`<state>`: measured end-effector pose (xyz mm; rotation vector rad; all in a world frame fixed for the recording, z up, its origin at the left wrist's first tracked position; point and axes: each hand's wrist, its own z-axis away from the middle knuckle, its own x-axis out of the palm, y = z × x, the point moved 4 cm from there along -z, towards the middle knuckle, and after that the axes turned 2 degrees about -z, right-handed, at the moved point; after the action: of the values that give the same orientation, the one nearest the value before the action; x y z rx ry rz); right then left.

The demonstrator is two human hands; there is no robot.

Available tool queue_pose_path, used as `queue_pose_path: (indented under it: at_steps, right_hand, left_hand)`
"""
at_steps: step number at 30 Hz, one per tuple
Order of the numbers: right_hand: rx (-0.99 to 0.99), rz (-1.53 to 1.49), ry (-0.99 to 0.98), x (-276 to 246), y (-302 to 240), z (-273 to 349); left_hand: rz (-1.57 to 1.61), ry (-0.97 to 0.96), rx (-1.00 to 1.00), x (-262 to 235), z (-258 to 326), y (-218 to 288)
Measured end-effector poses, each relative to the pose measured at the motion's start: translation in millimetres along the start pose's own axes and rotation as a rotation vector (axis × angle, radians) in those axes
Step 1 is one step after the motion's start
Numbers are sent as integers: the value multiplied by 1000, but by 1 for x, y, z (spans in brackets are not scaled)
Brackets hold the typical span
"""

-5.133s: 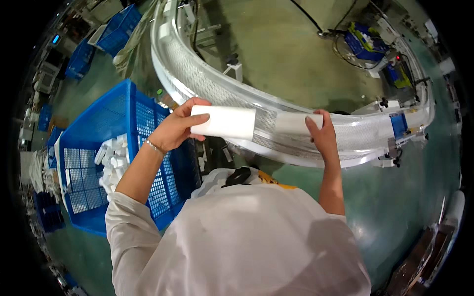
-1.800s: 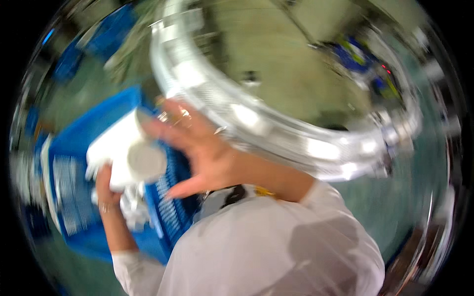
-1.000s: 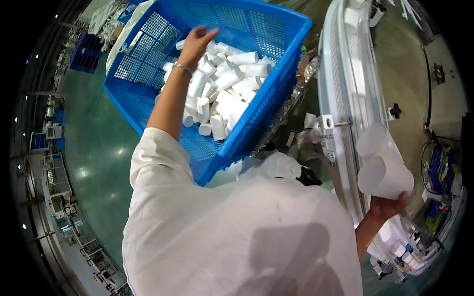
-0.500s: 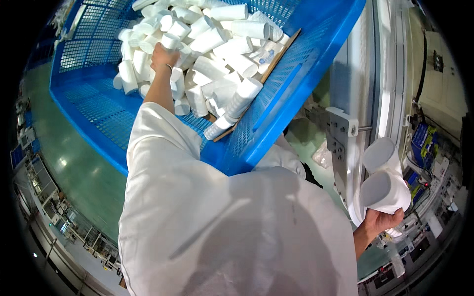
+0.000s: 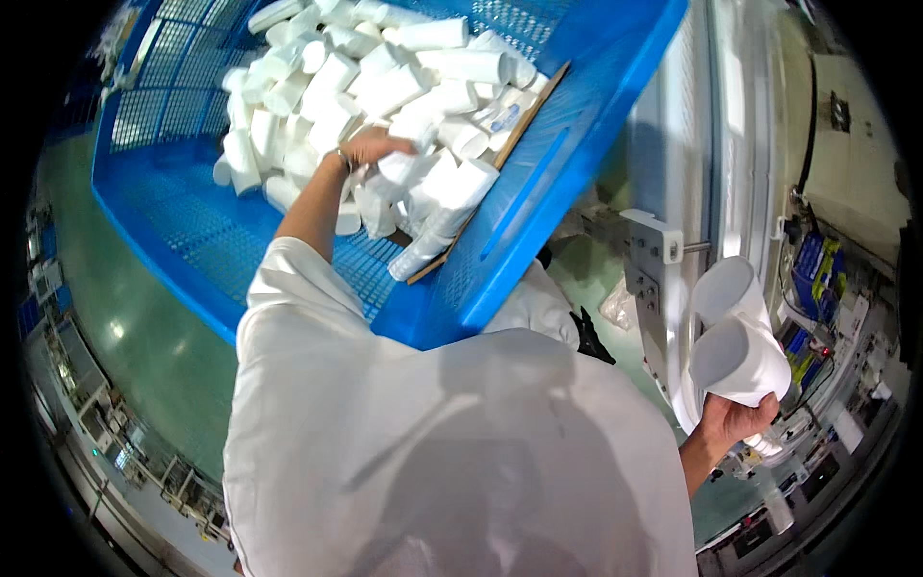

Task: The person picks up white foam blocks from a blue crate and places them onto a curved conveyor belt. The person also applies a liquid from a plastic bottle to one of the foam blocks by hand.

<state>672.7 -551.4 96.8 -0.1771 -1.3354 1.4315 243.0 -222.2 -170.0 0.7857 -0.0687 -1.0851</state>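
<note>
factory floor: conveyor line (image 5: 692, 144), blue crate (image 5: 538, 192) of white tubes (image 5: 423, 87).

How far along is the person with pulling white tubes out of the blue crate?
Done: the right hand already holds two white tubes beside the white conveyor rail. In hand: the left hand is down in the blue crate, resting on the pile of white tubes, with its grip hard to make out. Left: the crate holds many tubes, piled toward one side.
</note>
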Motion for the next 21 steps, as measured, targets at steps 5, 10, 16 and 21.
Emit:
queue_pose_path:
  at_steps: [5, 10, 16, 21]
  right_hand:
    - [-121, 30, 92, -8, -5, 23]
    - [-92, 51, 105, -9, 3, 33]
    - [-82, 4, 62, -20, -15, 34]
    - [-143, -179, 188, -52, -19, 49]
  left_hand:
    - [632, -91, -213, 35, -7, -40]
    - [718, -289, -114, 30, -20, -40]
    - [1071, -80, 39, 34, -9, -98]
    - [-67, 436, 271, 35, 3, -108]
